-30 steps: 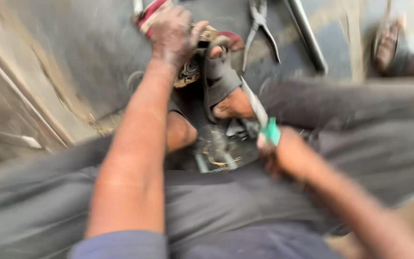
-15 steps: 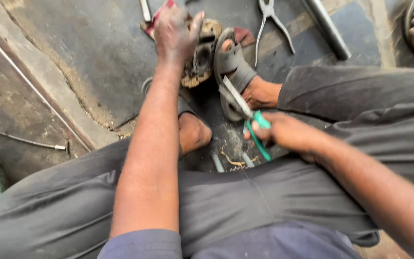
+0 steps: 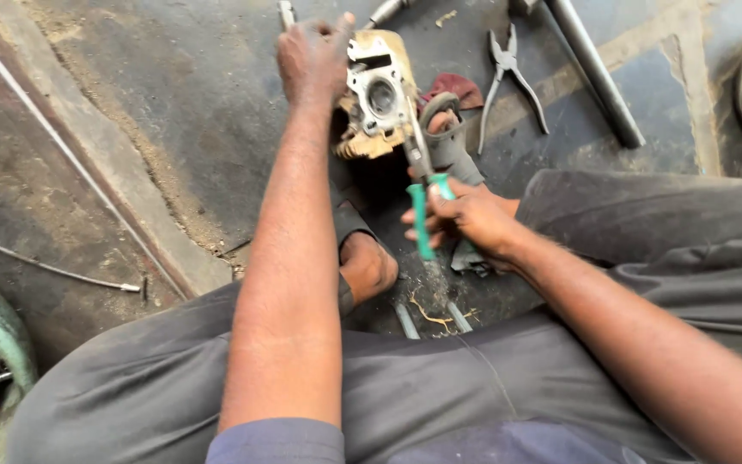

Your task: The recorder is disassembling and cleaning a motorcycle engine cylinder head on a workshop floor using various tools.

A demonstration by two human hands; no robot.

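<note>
Engine part (image 3: 377, 94) steadied by left hand (image 3: 313, 58) gripping its top, right hand (image 3: 465, 219) squeezing green-handled pliers (image 3: 421, 185) vs part, spare pliers (image 3: 508, 73), steel pipe (image 3: 596, 73), red rag (image 3: 457, 86) nearby on floor, sandalled foot (image 3: 450, 142) crowding pliers.

I see a dark, stained concrete floor (image 3: 173, 94). On it lie grey pliers (image 3: 508, 77), a metal pipe (image 3: 594, 69) just right of them, a thin wire (image 3: 45, 266) at left (beside a raised strip), and a red rag (image 3: 461, 86).
</note>
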